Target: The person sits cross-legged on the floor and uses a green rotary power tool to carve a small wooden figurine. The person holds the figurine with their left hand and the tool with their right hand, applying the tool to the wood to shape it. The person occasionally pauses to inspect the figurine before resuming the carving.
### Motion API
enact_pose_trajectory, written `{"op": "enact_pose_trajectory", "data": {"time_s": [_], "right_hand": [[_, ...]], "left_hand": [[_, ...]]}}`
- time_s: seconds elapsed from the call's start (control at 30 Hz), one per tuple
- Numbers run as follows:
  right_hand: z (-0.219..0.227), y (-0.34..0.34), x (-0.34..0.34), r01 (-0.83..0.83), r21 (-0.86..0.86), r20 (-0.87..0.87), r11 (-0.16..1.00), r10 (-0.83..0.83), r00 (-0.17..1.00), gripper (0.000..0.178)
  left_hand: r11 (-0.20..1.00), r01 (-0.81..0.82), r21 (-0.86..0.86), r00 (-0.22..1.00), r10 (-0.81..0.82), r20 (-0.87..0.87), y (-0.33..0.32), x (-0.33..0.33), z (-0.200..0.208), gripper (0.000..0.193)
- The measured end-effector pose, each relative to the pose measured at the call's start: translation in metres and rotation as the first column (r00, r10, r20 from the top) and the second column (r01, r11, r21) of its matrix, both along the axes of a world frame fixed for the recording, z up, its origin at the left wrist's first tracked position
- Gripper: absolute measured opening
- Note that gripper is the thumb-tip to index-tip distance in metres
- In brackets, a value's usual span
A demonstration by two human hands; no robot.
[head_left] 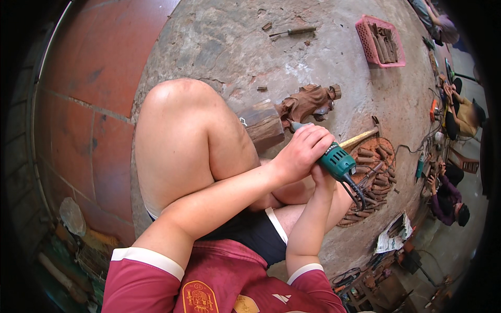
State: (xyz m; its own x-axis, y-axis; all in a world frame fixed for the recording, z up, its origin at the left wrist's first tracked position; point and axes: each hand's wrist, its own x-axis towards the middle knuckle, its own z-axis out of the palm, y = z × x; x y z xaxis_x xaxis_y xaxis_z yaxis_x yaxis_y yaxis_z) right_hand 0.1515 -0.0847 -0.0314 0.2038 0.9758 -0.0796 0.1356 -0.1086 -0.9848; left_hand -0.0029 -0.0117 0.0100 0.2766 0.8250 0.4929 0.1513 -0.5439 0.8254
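A green corded die grinder point(338, 163) is held between my two hands in front of my bent legs. My left hand point(308, 143) wraps its fingers over the grinder's front part, and the grey nose points up and left. Partly hidden beneath the tool's body, my right hand point(322, 176) grips it from the near side. The tip is close to a reddish-brown carved wooden figure point(308, 103); whether they touch I cannot tell. The figure lies on its side against the end of a squared wood block point(261, 122) beside my raised left knee.
Beyond the figure lie a chisel point(300, 31) and a pink basket point(369, 46) holding wood pieces. A yellow-handled hammer point(359, 137) rests by a round heap of wooden-handled tools point(373, 182). Several people sit working at far right, near cables. Red tiles point(112, 156) border the left.
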Motion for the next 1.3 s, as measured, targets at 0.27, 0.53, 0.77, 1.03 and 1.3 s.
{"op": "enact_pose_trajectory", "data": {"time_s": [0.27,0.53,0.77,1.03,1.3], "right_hand": [[-0.002,0.005,0.0,-0.02,0.032,0.049,0.999,0.019,0.999,0.087],[0.002,0.004,0.0,0.0,-0.017,0.02,1.0,0.001,1.0,0.086],[0.008,0.008,-0.003,-0.018,-0.057,0.075,0.998,0.022,0.997,0.08],[0.004,0.0,-0.005,0.029,-0.026,-0.03,0.999,-0.029,0.999,0.081],[0.003,0.002,-0.001,0.005,0.0,-0.029,1.0,-0.005,1.0,0.086]], "left_hand": [[1.0,-0.004,0.025,1.0,0.004,-0.008,0.002,0.0,-0.003,0.049],[1.0,0.002,0.003,1.0,-0.002,-0.005,0.001,0.001,0.0,0.043],[1.0,0.006,-0.013,1.0,-0.006,-0.012,0.0,-0.001,-0.001,0.049],[1.0,0.006,0.004,1.0,-0.006,-0.009,-0.001,0.0,-0.004,0.05],[1.0,0.007,0.011,1.0,-0.007,0.005,0.001,-0.001,-0.003,0.05]]}}
